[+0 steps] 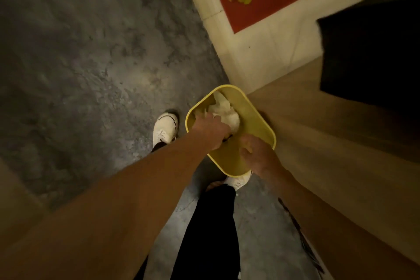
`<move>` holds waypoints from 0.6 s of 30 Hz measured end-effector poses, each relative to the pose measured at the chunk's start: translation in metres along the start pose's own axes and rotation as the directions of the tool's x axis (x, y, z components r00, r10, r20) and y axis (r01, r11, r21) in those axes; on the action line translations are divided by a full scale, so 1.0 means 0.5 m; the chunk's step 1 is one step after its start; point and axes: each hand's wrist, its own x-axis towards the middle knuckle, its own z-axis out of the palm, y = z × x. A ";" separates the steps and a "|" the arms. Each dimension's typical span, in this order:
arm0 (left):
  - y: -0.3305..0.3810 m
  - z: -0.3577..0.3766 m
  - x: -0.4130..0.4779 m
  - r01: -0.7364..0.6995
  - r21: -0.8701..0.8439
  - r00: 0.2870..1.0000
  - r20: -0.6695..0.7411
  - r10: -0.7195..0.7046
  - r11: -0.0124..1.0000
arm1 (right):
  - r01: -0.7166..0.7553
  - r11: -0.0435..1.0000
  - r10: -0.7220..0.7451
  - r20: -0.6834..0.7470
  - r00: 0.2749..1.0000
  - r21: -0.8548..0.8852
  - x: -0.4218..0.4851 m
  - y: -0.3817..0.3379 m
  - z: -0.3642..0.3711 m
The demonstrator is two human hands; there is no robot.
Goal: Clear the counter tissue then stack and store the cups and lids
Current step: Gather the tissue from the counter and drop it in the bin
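Low in the frame's centre, the left hand [210, 130] pushes crumpled white tissue [223, 112] down into the yellow rounded plastic bin [256, 118], fingers clenched on it, while the right hand [259, 154] grips the near rim to steady it.

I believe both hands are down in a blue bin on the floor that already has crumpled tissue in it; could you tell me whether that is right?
Not quite: the bin is yellow, not blue, as the head view shows. The rest holds: the left hand and right hand are both down in it, it stands on the floor, and crumpled tissue lies inside.
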 end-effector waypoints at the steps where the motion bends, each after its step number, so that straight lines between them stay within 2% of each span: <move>1: 0.007 -0.035 -0.044 0.009 -0.043 1.000 -0.018 -0.010 0.999 | -0.033 0.999 0.032 -0.019 0.999 -0.026 -0.041 -0.016 -0.032; 4: 0.019 -0.137 -0.212 0.046 -0.191 0.992 -0.105 -0.067 0.980 | -0.188 0.982 0.187 -0.048 0.981 -0.020 -0.186 -0.078 -0.120; 6: 0.019 -0.185 -0.335 0.047 -0.222 0.985 -0.153 -0.082 0.974 | -0.204 0.977 0.209 -0.065 0.976 0.067 -0.290 -0.128 -0.167; 11: 0.012 -0.283 -0.630 0.018 -0.157 0.977 -0.206 -0.050 0.987 | -0.089 0.972 0.110 -0.088 0.990 0.219 -0.538 -0.268 -0.256; 18: 0.052 -0.354 -0.894 -0.124 0.015 0.970 -0.211 0.124 0.992 | 0.132 0.923 -0.032 -0.269 0.962 0.361 -0.798 -0.333 -0.292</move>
